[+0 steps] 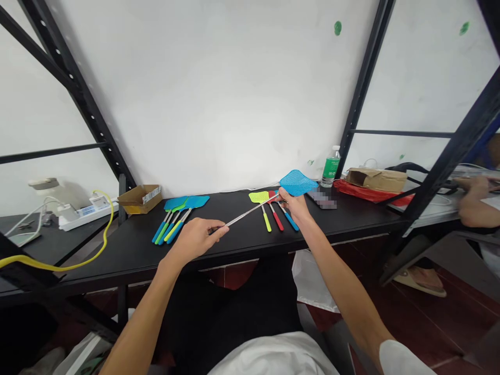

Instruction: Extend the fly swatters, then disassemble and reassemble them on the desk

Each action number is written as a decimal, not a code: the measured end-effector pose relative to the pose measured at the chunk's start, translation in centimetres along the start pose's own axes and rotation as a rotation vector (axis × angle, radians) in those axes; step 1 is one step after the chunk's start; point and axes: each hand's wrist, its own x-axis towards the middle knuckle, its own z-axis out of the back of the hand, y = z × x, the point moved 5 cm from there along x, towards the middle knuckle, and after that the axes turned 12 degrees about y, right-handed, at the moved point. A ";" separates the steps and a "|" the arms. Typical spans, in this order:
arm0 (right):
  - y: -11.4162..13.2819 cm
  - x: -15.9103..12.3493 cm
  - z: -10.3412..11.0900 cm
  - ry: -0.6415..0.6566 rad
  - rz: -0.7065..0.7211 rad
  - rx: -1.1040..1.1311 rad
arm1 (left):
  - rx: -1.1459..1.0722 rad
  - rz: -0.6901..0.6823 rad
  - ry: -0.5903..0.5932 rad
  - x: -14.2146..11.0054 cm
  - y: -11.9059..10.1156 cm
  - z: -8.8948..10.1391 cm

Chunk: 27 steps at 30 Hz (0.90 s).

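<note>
My left hand (pixel 195 239) closes around the lower end of a fly swatter's thin metal shaft (pixel 250 212), and the grip is hidden inside my fingers. My right hand (pixel 295 204) holds the same shaft near its blue mesh head (pixel 299 182), which tilts up over the bench. Just left of my right hand lie a yellow-green swatter head (pixel 258 197) and yellow, red and blue handles (pixel 275 216). Further left, several swatters with blue heads (pixel 186 202) lie side by side on the black bench top (pixel 117 255).
A cardboard box (pixel 139 199) stands at the bench's left end, with a power strip (pixel 88 211) and yellow cable (pixel 105 229) beyond. A water bottle (pixel 330 166), blurred object (pixel 322 199), red bag (pixel 371 191) and flattened carton (pixel 377 179) lie behind. A co-worker's hand (pixel 472 195) rests at right.
</note>
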 end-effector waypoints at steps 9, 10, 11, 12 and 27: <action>0.3 -1.3 -3.9 0.192 -0.134 0.239 | 0.120 0.110 -0.108 -0.7 1.9 0.9; 0.2 -1.5 -4.5 0.221 -0.150 0.253 | 0.118 0.112 -0.112 -0.7 1.9 1.0; 0.0 -1.7 -5.1 0.252 -0.163 0.259 | 0.118 0.111 -0.115 -0.7 1.9 1.1; -0.2 -1.8 -5.8 0.282 -0.172 0.261 | 0.117 0.108 -0.118 -0.6 1.8 1.1; 0.0 -1.8 -5.2 0.101 -0.106 0.213 | 0.158 0.071 -0.085 -0.9 0.8 1.3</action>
